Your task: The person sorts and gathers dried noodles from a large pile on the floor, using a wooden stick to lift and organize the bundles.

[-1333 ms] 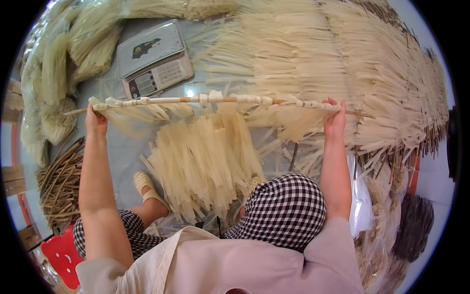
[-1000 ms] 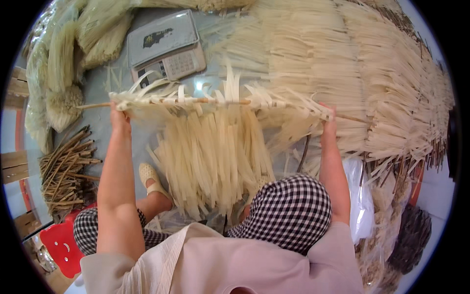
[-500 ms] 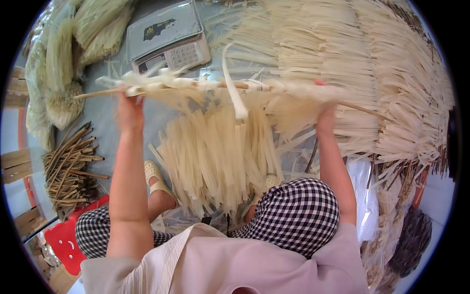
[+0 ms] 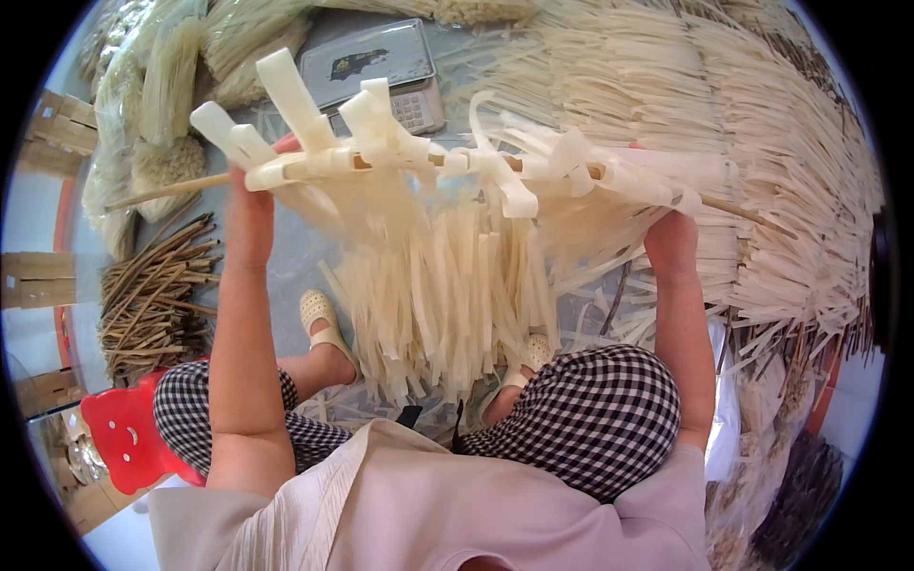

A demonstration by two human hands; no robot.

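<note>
A long wooden stick [image 4: 167, 190] spans my view crosswise, hung with pale flat translucent strips [image 4: 300, 100] that flip up and dangle along its length. My left hand [image 4: 249, 205] grips the stick toward its left end, fingers partly behind the strips. On the right, my right hand [image 4: 671, 228] also holds it, its fingertips largely covered by strips. Under the stick, between my feet, lies a loose heap of similar strips [image 4: 447, 305].
Behind the stick sit a scale [image 4: 367, 57] and plastic-wrapped bundles [image 4: 167, 86]. Brown sticks [image 4: 152, 295] are piled at left, above a red stool [image 4: 124, 438]. Rows of strips on sticks [image 4: 781, 190] cover the right side. Dark material [image 4: 800, 495] lies at lower right.
Both hands have shifted rightward in the picture with the stick, which has been bobbing. Its strips, earlier mostly hanging or lying along it, now stick up in loops and flaps, especially at the left.
</note>
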